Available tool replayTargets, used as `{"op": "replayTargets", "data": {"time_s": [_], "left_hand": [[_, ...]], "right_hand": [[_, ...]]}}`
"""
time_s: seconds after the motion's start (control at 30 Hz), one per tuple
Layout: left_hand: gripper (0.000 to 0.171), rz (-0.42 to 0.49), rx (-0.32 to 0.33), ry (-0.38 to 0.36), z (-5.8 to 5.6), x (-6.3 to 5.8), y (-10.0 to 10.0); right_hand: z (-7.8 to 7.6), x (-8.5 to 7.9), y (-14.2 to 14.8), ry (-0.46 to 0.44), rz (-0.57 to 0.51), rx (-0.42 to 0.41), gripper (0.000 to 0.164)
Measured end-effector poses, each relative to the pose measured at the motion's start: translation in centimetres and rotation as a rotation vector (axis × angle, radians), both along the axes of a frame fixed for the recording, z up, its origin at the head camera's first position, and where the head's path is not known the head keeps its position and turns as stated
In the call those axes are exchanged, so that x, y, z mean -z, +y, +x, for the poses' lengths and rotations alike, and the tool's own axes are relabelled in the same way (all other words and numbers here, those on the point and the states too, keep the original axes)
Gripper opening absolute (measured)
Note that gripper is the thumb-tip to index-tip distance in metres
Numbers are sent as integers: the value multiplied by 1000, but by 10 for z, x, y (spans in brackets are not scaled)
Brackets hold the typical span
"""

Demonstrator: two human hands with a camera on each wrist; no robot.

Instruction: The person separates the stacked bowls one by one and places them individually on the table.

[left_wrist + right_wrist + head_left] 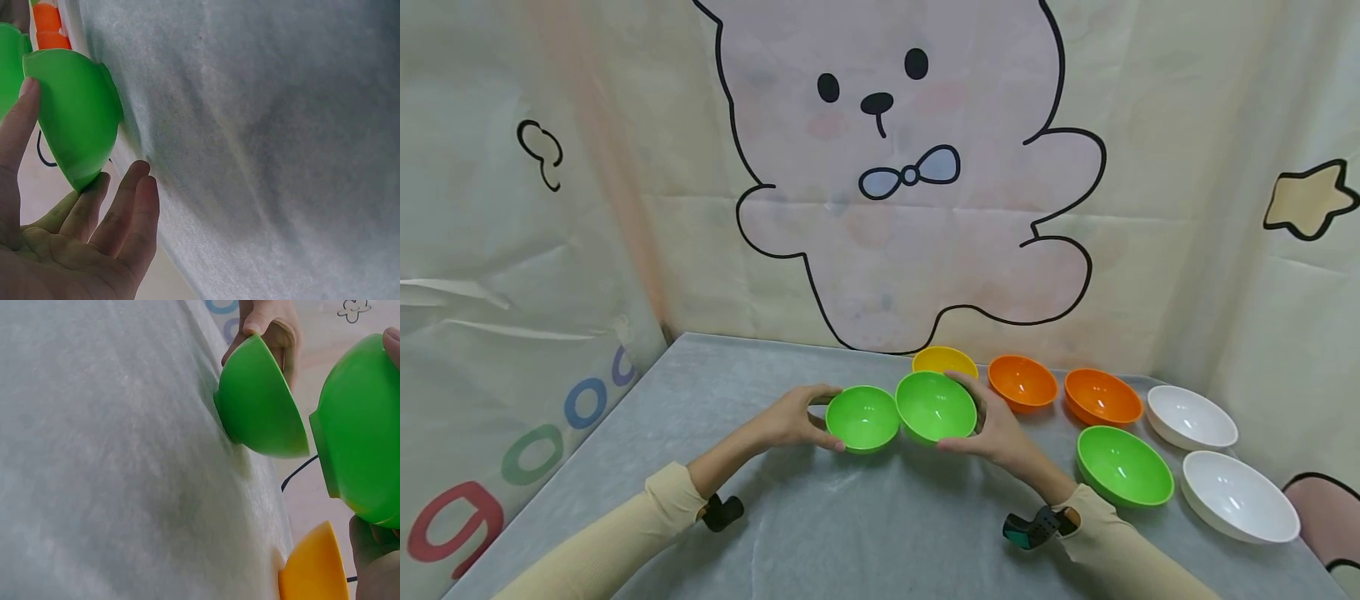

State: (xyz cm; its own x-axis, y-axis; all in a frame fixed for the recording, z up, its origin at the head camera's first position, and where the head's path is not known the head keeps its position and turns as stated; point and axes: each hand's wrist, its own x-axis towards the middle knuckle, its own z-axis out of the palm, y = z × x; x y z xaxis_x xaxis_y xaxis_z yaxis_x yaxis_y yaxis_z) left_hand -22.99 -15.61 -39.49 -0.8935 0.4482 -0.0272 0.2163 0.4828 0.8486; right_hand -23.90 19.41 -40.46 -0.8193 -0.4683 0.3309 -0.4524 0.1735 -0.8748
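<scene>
My left hand (792, 418) holds the smaller-looking green bowl (862, 419) by its left side, thumb at the near edge and fingers at the far edge. In the right wrist view this green bowl (259, 403) is upright, its base at or very near the cloth. My right hand (997, 427) grips another green bowl (936, 407) by its right side. The right wrist view shows that second bowl (362, 434) raised off the table, its foot clear of the cloth. In the head view the two bowls sit side by side, rims nearly meeting. Both look empty.
Behind the raised bowl stands a yellow bowl (945, 360). To the right are orange bowls (1022, 382) (1102, 397), a third green bowl (1124, 467) and white bowls (1191, 417) (1240, 497). Grey cloth (850, 533) covers the table; a printed curtain (700, 292) hangs behind.
</scene>
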Motion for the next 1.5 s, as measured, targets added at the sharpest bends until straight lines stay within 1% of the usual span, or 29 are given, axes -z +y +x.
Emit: {"op": "replayTargets", "data": {"time_s": [0.13, 0.33, 0.57, 0.73, 0.93, 1.07, 1.13, 1.43, 1.5], "left_hand": [[91, -8, -3, 1, 0, -1, 0], [91, -15, -1, 2, 1, -2, 2], [90, -19, -4, 3, 1, -2, 3], [90, -16, -7, -2, 2, -2, 3], [90, -21, -3, -1, 2, -2, 3], [90, -26, -4, -2, 1, -1, 2], [90, -29, -7, 0, 0, -1, 2], [90, -38, -10, -1, 0, -1, 2], [90, -35, -8, 0, 0, -1, 1]], "right_hand": [[1, 0, 4, -14, 9, 2, 95], [3, 3, 10, -30, -19, -4, 96], [6, 10, 20, -2, 5, 32, 96], [11, 16, 30, 30, 49, 76, 95], [17, 20, 44, 59, 71, 104, 93], [21, 23, 53, 39, 86, 154, 92], [24, 24, 57, 14, 98, 182, 93], [36, 23, 71, -101, 222, 308, 102], [37, 22, 73, -106, 244, 322, 102]]}}
